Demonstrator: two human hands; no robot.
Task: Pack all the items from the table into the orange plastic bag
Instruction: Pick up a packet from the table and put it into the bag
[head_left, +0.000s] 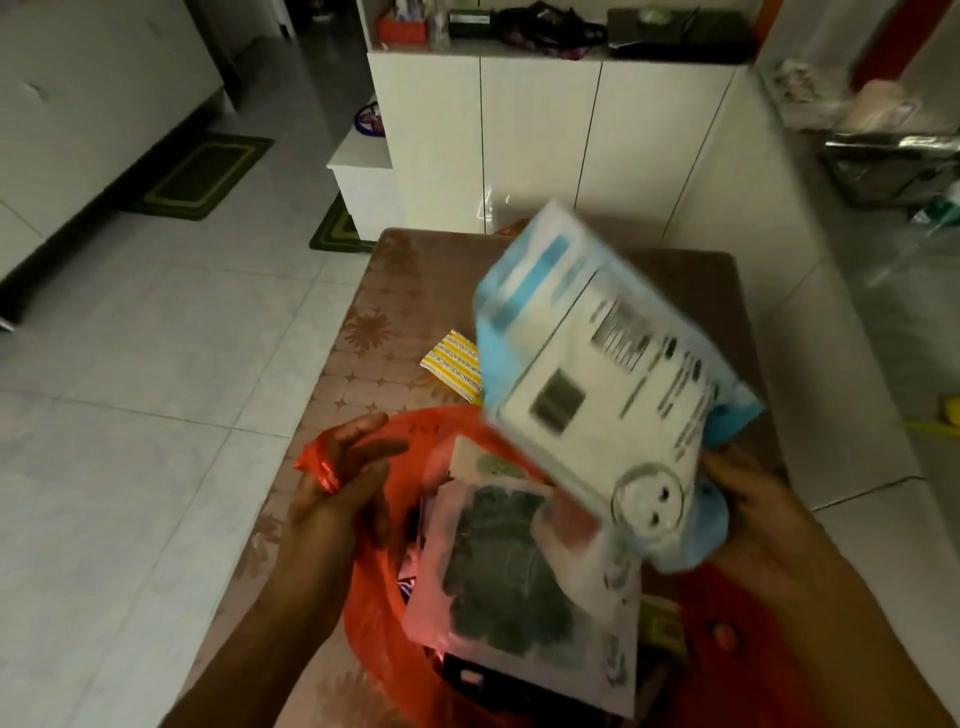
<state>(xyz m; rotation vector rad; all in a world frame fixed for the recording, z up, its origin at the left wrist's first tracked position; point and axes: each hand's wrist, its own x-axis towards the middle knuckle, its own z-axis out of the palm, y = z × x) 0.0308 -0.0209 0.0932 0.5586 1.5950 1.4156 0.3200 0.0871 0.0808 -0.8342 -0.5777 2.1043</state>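
Holding: right hand (748, 499) grips a blurred blue-and-white packet (597, 374) above the orange plastic bag (374, 613).
Left hand (337, 488): pinches the bag's handle.
Worktop (363, 353): striped yellow sachet (454, 364).

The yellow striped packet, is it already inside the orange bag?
No, the yellow striped packet lies on the table beyond the orange bag, outside its opening.

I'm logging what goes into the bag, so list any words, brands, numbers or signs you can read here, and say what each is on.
None can be read.
Blue and white packet in the right hand: barcode and dark print, too blurred.
Clear packet with dark contents in the orange bag: small print along one edge, too blurred.
Yellow striped packet on the table: stripes only, no readable text.
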